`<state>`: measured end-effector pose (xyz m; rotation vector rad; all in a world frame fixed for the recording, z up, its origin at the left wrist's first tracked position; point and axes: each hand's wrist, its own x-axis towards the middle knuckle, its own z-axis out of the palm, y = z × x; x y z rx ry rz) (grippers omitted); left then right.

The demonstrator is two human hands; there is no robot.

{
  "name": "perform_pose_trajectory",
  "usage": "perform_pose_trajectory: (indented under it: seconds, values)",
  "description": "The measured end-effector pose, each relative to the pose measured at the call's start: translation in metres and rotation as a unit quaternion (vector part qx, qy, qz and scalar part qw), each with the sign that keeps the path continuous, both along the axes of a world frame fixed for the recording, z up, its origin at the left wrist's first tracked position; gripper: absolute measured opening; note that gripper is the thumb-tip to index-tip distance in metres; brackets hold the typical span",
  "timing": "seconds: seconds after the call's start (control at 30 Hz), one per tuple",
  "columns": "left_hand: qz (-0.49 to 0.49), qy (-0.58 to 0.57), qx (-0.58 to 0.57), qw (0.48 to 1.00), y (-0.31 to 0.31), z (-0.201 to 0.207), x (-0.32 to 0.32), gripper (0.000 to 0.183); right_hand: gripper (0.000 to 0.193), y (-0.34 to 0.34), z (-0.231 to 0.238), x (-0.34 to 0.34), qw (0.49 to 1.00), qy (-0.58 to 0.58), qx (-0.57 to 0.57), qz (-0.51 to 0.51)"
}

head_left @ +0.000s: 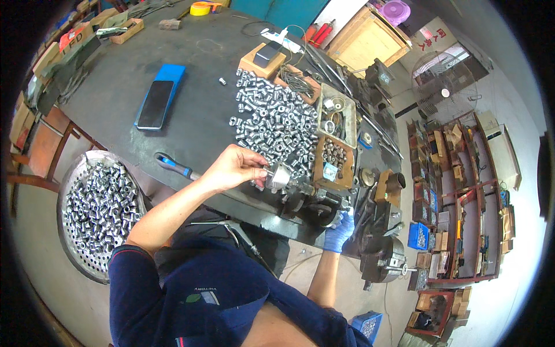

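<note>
At the table's near edge, my bare left hand is closed in a pinch at the silver chuck of a small bench machine. What sits between its fingertips is too small to make out. My right hand, in a blue glove, is closed at the machine's other end, beside its dark round part; its grip is partly hidden. Just beyond the chuck lies a large pile of shiny metal fittings. A blue-and-black handled tool rests left of my left hand, its shaft passing behind my forearm.
A perforated round metal tray of fittings stands at the left. Behind the machine are a cardboard box of small parts and a parts tray. A phone lies on a blue box. A bench vise stands at the right.
</note>
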<state>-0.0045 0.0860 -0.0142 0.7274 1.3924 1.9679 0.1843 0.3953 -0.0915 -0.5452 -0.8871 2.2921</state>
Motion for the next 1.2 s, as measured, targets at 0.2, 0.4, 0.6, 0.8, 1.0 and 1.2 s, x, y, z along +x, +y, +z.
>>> perform_pose_trajectory:
  seconds: [0.2,0.4,0.6,0.8,1.0,1.2]
  values:
    - [-0.010,0.066,-0.005,0.998,0.001,0.006,-0.002,0.022,0.032,-0.008,0.017,0.027,0.998,-0.011,0.054,0.034]
    - [0.011,0.131,-0.049,0.990,-0.001,0.010,-0.002,0.024,0.044,-0.007,0.082,0.024,0.987,0.025,0.152,0.044]
    - [0.019,0.108,-0.015,0.994,0.003,0.003,0.000,0.016,0.047,0.045,0.078,-0.043,0.966,0.185,-0.030,0.177]
    - [0.051,0.039,0.006,0.998,0.013,-0.002,0.006,0.012,0.043,0.079,0.010,-0.066,0.989,0.077,-0.027,0.123]
    - [0.066,0.056,0.004,0.996,0.019,0.000,0.010,0.013,0.023,0.088,-0.038,-0.048,0.991,-0.110,0.080,-0.006]
    - [0.109,0.019,-0.050,0.993,0.017,0.007,0.025,0.012,0.024,0.046,-0.007,-0.052,0.992,-0.095,0.078,0.009]
